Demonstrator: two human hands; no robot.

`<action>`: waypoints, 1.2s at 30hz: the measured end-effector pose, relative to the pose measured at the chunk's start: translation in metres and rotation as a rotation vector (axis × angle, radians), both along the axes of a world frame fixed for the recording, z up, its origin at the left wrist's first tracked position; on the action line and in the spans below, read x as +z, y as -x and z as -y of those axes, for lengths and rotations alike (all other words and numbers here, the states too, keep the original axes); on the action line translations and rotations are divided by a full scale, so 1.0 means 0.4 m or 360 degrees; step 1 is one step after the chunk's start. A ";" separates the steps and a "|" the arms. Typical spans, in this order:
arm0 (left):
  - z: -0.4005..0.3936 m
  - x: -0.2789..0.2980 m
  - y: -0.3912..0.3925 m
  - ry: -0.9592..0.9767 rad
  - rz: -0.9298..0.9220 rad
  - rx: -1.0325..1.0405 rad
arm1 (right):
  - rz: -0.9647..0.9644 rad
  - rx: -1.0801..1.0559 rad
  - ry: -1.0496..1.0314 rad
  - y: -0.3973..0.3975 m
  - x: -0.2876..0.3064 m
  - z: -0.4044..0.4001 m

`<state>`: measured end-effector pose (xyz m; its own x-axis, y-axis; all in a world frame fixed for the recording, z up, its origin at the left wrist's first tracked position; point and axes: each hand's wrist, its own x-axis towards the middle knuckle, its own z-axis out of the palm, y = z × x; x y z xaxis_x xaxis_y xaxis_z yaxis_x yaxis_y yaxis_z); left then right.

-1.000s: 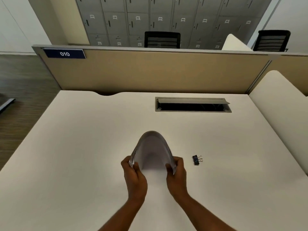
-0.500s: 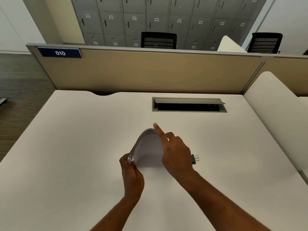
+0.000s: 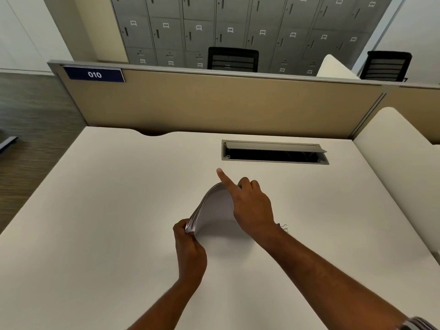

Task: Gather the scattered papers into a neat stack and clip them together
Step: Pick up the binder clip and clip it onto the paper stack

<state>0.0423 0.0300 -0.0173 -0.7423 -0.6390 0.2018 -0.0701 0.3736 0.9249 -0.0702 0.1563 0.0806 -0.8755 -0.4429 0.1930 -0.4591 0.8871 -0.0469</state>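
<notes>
A stack of white papers [image 3: 215, 210] stands bowed into an arch on the white desk [image 3: 107, 210], near its middle. My left hand [image 3: 189, 246] pinches the stack's lower left corner. My right hand [image 3: 250, 206] rests on the arch's right side and top, index finger stretched out over the crest, other fingers curled; the right edge of the papers is hidden behind it. A black binder clip [image 3: 283, 227] lies on the desk just right of my right wrist, mostly hidden, only its wire handles showing.
An open cable tray slot [image 3: 273, 153] is set in the desk beyond the papers. A tan partition [image 3: 214, 103] with a "010" label closes the far edge. A second white desk [image 3: 400, 144] adjoins on the right. Lockers and two black chairs stand behind.
My right hand left the stack's lower right corner and moved up onto the top of the arch, index finger extended. The left hand kept its grip. The clip became mostly hidden behind my wrist.
</notes>
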 end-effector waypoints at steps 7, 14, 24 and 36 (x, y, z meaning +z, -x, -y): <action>0.008 -0.002 0.009 -0.0015 0.0006 0.0003 | 0.0081 0.0060 -0.0014 0.008 -0.004 -0.002; 0.014 0.005 0.017 -0.0026 0.0020 0.0025 | 0.0118 0.0087 -0.0059 0.022 -0.005 0.004; 0.026 0.001 0.021 -0.0052 0.0063 0.0006 | 0.0093 0.0136 -0.0019 0.026 -0.012 0.000; 0.050 0.003 0.016 -0.0047 0.0160 0.0016 | 0.0324 -0.0143 0.0042 0.056 -0.014 -0.093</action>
<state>0.0359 0.0102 -0.0162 -0.7512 -0.6512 0.1077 -0.1665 0.3448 0.9238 -0.0925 0.1937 0.0751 -0.9333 -0.3587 0.0188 -0.3572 0.9212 -0.1541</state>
